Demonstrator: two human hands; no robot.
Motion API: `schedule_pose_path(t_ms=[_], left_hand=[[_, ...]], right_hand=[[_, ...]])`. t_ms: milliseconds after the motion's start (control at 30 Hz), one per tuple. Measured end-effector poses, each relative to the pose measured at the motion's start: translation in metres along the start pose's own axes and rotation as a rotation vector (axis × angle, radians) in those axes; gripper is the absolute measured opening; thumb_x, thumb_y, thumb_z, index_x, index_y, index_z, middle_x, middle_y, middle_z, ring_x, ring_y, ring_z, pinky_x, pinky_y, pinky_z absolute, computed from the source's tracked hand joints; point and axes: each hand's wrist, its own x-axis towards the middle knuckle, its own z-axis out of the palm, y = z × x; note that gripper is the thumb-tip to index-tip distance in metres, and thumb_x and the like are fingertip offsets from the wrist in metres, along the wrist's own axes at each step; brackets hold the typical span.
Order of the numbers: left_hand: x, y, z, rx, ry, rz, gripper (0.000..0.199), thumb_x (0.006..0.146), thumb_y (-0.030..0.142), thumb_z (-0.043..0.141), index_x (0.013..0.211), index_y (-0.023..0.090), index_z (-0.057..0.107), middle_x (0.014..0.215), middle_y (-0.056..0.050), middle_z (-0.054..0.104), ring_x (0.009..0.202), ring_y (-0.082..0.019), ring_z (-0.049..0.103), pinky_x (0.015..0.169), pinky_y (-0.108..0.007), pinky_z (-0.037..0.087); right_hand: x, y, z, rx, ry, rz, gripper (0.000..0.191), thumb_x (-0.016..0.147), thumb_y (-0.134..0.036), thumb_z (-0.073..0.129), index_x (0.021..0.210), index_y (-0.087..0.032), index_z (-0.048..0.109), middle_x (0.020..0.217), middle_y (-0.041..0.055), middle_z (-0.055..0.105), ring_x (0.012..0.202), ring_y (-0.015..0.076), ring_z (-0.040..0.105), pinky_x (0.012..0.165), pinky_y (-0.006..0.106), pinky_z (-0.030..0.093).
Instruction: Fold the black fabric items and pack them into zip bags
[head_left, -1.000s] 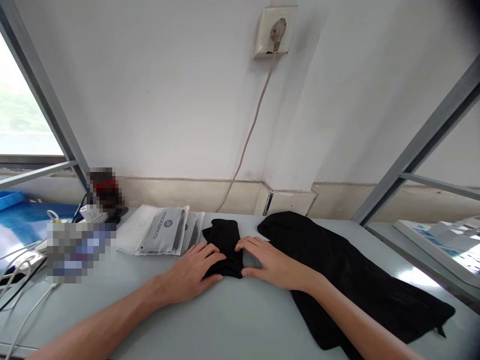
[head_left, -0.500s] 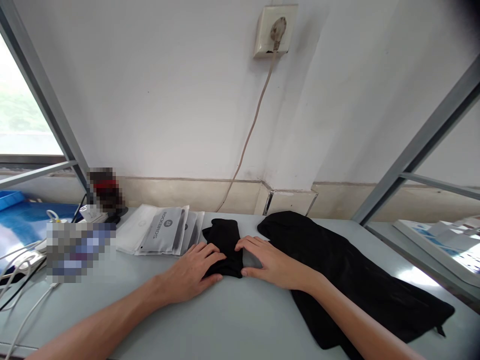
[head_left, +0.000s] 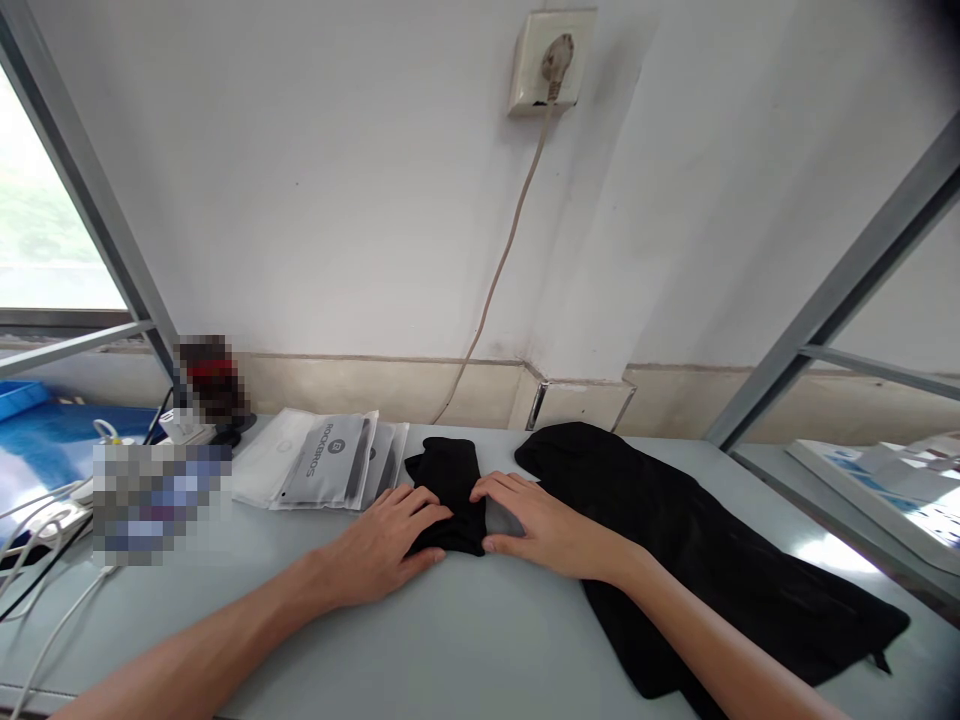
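Observation:
A small folded black cloth [head_left: 450,480] lies flat on the grey table in front of me. My left hand [head_left: 394,540] grips its near left part, with the fingers curled over the top and the thumb along the front edge. At the right edge of the cloth, my right hand [head_left: 536,525] holds it between bent fingertips and thumb, leaving a gap under the palm. A larger black fabric piece [head_left: 675,530] is spread out to the right, partly beneath my right forearm.
Frosted plastic packets [head_left: 326,465] printed ROCKBROS lie overlapped left of the cloth. White cables and a power strip [head_left: 45,530] crowd the table's left side. A grey metal frame [head_left: 840,270] stands at the right. Behind, a cord [head_left: 499,270] hangs from a wall socket [head_left: 551,62].

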Motion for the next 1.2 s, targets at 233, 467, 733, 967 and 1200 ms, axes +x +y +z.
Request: schedule_pose_path(t_ms=[233, 467, 733, 967, 1200], left_hand=[[0.0000, -0.0004, -0.0002, -0.007, -0.004, -0.004, 0.038, 0.104, 0.030, 0.059, 0.141, 0.026, 0.053, 0.133, -0.007, 0.060, 0.115, -0.027, 0.057, 0.102, -0.044, 0.048], [-0.0003, -0.0008, 0.0006, -0.008, 0.012, 0.008, 0.038, 0.105, 0.031, 0.058, 0.142, 0.027, 0.053, 0.132, -0.007, 0.060, 0.114, -0.027, 0.057, 0.101, -0.043, 0.048], [0.0002, -0.0001, 0.0006, -0.001, -0.017, -0.011, 0.040, 0.104, 0.030, 0.059, 0.143, 0.026, 0.051, 0.134, -0.007, 0.059, 0.115, -0.027, 0.056, 0.102, -0.045, 0.048], [0.0001, 0.0002, 0.0000, -0.005, -0.016, -0.012, 0.040, 0.104, 0.031, 0.059, 0.143, 0.027, 0.051, 0.134, -0.007, 0.059, 0.115, -0.027, 0.056, 0.102, -0.045, 0.048], [-0.0003, -0.0004, -0.0001, -0.010, 0.001, 0.005, 0.039, 0.106, 0.034, 0.056, 0.143, 0.027, 0.052, 0.133, -0.008, 0.060, 0.115, -0.027, 0.057, 0.102, -0.045, 0.048]], right_hand=[[-0.0005, -0.0002, 0.0011, 0.003, -0.001, -0.001, 0.037, 0.098, -0.048, 0.065, 0.131, -0.032, 0.056, 0.133, 0.0049, 0.060, 0.123, 0.0291, 0.053, 0.107, 0.046, 0.042], [-0.0005, -0.0005, 0.0004, -0.002, -0.004, 0.008, 0.037, 0.097, -0.047, 0.066, 0.130, -0.033, 0.056, 0.132, 0.0044, 0.060, 0.122, 0.0289, 0.053, 0.106, 0.046, 0.042], [-0.0002, -0.0020, -0.0001, 0.003, -0.001, 0.009, 0.039, 0.098, -0.048, 0.064, 0.132, -0.032, 0.056, 0.133, 0.0054, 0.060, 0.123, 0.0295, 0.053, 0.106, 0.047, 0.042], [-0.0003, -0.0008, 0.0009, -0.002, -0.003, 0.014, 0.038, 0.097, -0.049, 0.065, 0.130, -0.033, 0.056, 0.133, 0.0043, 0.060, 0.123, 0.0289, 0.054, 0.106, 0.046, 0.043], [0.0005, 0.0000, 0.0008, -0.006, 0.005, 0.003, 0.038, 0.097, -0.049, 0.065, 0.131, -0.033, 0.056, 0.133, 0.0046, 0.060, 0.122, 0.0289, 0.054, 0.106, 0.045, 0.043]])
